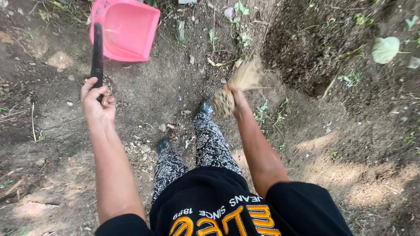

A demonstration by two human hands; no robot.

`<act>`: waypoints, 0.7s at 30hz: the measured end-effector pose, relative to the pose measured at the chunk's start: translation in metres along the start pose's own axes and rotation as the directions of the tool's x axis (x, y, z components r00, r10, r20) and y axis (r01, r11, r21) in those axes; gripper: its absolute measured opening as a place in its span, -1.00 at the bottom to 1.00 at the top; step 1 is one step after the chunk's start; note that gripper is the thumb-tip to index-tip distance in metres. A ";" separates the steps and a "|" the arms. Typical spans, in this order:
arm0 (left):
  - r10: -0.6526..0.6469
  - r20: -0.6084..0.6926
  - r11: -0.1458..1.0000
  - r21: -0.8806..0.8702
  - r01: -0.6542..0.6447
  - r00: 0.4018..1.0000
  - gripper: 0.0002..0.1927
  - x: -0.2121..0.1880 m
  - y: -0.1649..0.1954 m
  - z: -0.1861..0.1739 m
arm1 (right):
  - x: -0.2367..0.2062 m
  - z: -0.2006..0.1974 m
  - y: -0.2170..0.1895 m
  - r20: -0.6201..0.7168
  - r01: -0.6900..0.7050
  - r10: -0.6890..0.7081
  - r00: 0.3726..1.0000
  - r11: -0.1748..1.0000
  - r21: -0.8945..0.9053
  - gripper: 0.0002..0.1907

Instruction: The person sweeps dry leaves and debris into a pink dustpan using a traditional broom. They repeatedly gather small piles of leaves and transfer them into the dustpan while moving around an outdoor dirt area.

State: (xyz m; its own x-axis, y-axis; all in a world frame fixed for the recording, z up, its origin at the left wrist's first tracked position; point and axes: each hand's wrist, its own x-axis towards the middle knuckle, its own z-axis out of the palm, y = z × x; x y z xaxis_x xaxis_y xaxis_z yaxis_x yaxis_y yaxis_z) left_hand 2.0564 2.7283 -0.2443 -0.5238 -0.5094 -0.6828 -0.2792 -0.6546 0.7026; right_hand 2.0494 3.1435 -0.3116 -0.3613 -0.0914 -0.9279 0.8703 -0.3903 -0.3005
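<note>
My left hand (99, 101) grips the black handle (96, 50) of a pink dustpan (127, 28), which rests on bare soil ahead and to the left. In my right hand (236, 97) I hold a short straw hand broom (238, 85) by its bound end. Its bristles are blurred and point away toward the upper right, above the dirt. My legs in patterned trousers and dark shoes (162, 144) stand between the two hands.
Bare brown soil with small stones, twigs and sparse green weeds (262, 111) surrounds me. A darker mound of loose earth (315, 48) lies at the upper right. A pale round leaf (386, 49) sits at the far right.
</note>
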 end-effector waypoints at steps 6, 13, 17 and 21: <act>-0.030 -0.106 0.999 -0.046 0.025 0.994 -0.46 0.047 -0.032 0.010 | -0.002 0.017 -0.042 0.091 0.184 -0.189 0.978 0.981 0.063 -0.66; -0.038 -0.094 0.999 -0.040 0.034 0.995 -0.36 0.081 -0.016 0.067 | -0.072 -0.070 -0.028 0.066 0.243 -0.234 0.970 0.954 -0.177 -0.17; -0.078 -0.105 0.992 0.086 0.087 0.991 -0.31 0.084 -0.016 0.069 | -0.036 -0.053 -0.030 -0.078 0.157 -0.181 0.980 0.958 -0.241 -0.20; -0.070 -0.021 0.997 0.024 0.070 0.997 -0.29 0.098 -0.018 0.066 | 0.020 -0.003 -0.080 0.039 0.257 -0.261 0.964 0.893 -0.371 -0.27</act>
State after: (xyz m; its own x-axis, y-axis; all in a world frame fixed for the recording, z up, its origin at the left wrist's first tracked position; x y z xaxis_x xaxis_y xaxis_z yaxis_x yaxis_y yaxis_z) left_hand 1.9573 2.7275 -0.3105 -0.4859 -0.4742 -0.7342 -0.3349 -0.6749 0.6576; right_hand 1.9731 3.1754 -0.3066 -0.5891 -0.0221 -0.8077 0.8079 -0.0323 -0.5884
